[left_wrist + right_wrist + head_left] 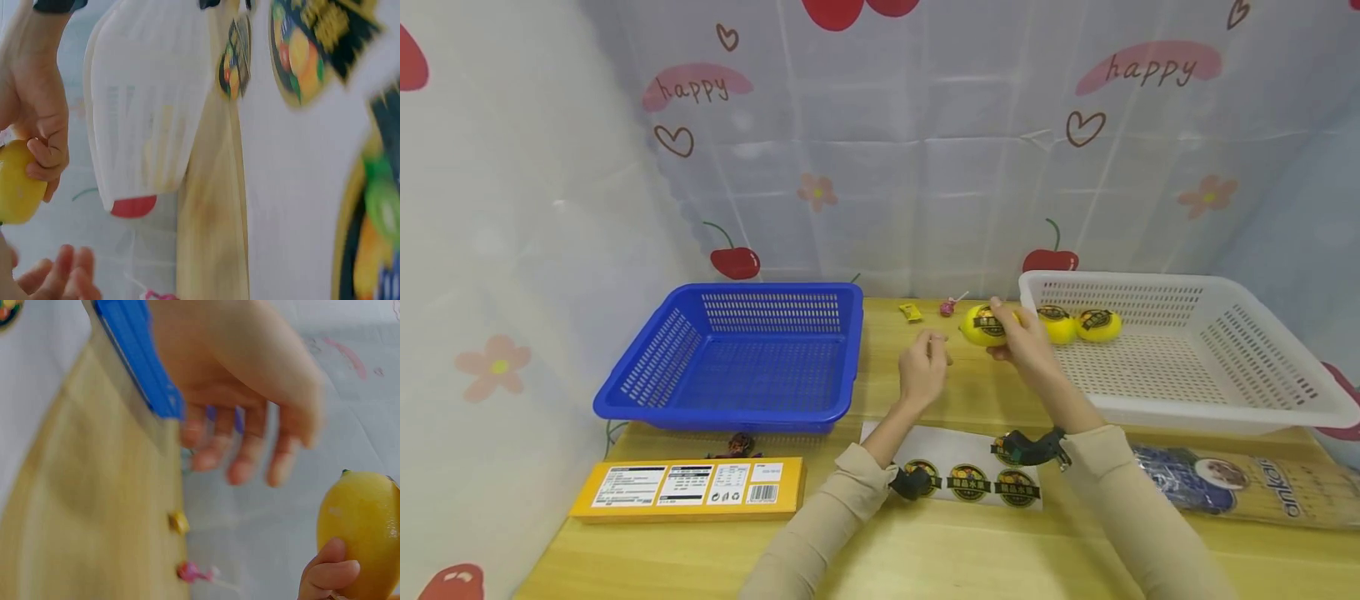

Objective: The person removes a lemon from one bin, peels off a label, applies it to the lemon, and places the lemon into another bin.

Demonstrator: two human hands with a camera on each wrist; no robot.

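Observation:
My right hand [1024,337] grips a yellow lemon [977,327] above the table, beside the near-left corner of the white basket. A dark round fruit label [991,320] shows on the lemon's face. My left hand [922,368] is a short way to the left of it, fingers loosely bent and holding nothing. In the right wrist view the left hand [244,394] has its fingers spread apart, and the lemon [359,531] shows its bare side. Two labelled lemons, one of them this lemon [1098,325], lie in the white basket [1187,412].
A blue basket [730,417] stands at left, with a yellow box [692,490] before it. A sheet of labels [947,442] lies in front of my arms. Pasta in a clear bag [1247,486] is at right. A yellow wrapped candy [911,312] and a lollipop [948,307] lie behind.

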